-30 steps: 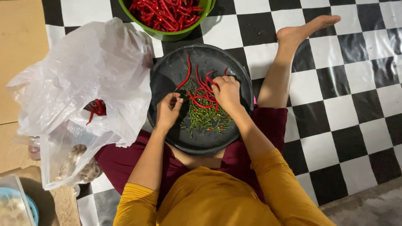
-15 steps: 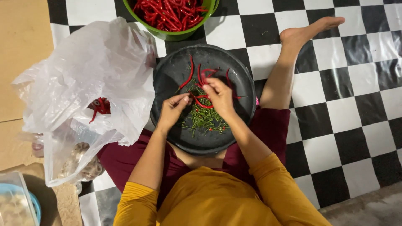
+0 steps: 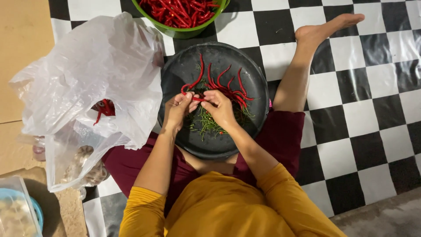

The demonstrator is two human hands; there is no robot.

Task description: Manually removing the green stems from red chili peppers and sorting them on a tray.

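Left hand: over the dark round tray, fingers closed on one end of a red chili.
Right hand: fingertips closed on the same chili's other end, meeting the left above the tray's middle.
Green stems: piled on the tray under the hands.
Loose chilies: on the tray's far half.
Green bowl: beyond the tray, full of chilies.
Plastic bag: left of the tray.
Tip: pinch close to the stem and twist, so the pod stays whole.

Black-and-white checkered tile floor, tan board at left, grey mat in corner.
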